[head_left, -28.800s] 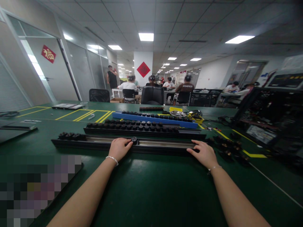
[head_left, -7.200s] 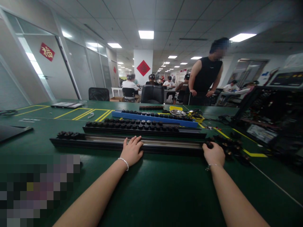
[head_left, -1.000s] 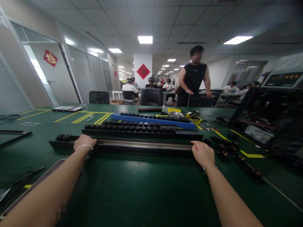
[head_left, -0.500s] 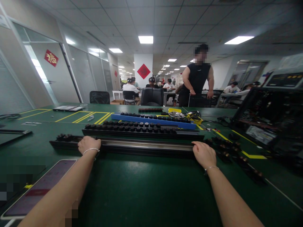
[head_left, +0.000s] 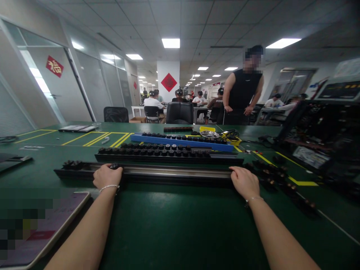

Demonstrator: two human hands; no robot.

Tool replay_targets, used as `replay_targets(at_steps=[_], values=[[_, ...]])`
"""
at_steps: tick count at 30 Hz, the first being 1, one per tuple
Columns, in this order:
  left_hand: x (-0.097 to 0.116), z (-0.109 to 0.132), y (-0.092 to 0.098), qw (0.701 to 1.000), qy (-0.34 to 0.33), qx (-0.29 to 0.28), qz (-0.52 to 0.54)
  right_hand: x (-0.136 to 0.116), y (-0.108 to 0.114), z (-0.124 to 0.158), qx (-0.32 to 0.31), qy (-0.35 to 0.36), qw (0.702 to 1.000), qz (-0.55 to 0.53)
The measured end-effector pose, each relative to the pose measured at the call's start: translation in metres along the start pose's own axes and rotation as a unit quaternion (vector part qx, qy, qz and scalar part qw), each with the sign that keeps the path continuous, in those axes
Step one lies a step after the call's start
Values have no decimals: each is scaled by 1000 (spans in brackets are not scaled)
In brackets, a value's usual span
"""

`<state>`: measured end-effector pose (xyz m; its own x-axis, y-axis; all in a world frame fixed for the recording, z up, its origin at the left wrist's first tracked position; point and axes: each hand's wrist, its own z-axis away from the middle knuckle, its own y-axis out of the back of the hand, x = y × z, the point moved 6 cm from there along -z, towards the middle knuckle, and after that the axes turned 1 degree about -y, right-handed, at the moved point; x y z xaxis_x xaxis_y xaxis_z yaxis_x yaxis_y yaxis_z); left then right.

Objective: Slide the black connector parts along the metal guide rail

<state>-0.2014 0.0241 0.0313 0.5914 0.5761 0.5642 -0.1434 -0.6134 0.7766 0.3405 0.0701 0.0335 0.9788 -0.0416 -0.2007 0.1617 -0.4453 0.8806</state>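
A long black channel with a shiny metal inner face [head_left: 177, 171] lies crosswise on the table before me. My left hand [head_left: 107, 177] is closed over its left part, with a small black knobbed part [head_left: 114, 166] showing at the fingertips inside the channel. Gripped near the channel's right end, the rim is under the curled fingers of my right hand [head_left: 245, 183]; the thumb side is partly hidden. Several similar black parts [head_left: 72, 164] sit in the channel's far left end. Behind it stands a second black channel [head_left: 168, 159] filled with rows of such parts.
Further back is a blue channel [head_left: 182, 143] holding more black parts. Loose black parts [head_left: 284, 183] lie right of my right hand, near an open black equipment case [head_left: 312, 131]. A phone-like tablet [head_left: 70, 213] lies at left. A person in a black sleeveless top [head_left: 244, 90] stands beyond the table.
My left hand has shifted slightly, and the black part at its fingertips now shows. The right hand stays on the channel's end. The standing person has moved right; the view has shifted a little.
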Motion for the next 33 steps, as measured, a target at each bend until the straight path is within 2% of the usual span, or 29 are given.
replay_targets(at_steps=[13,23,33], values=[[-6,-7,-2,1000,-11,0,-8,1,0,0,13,9,1000,2],[3,-1,-6,999,-34,-9,-16,1,-1,0,21,16,1000,1],[2,-2,-8,999,-32,-11,-19,2,-1,0,10,8,1000,-1]])
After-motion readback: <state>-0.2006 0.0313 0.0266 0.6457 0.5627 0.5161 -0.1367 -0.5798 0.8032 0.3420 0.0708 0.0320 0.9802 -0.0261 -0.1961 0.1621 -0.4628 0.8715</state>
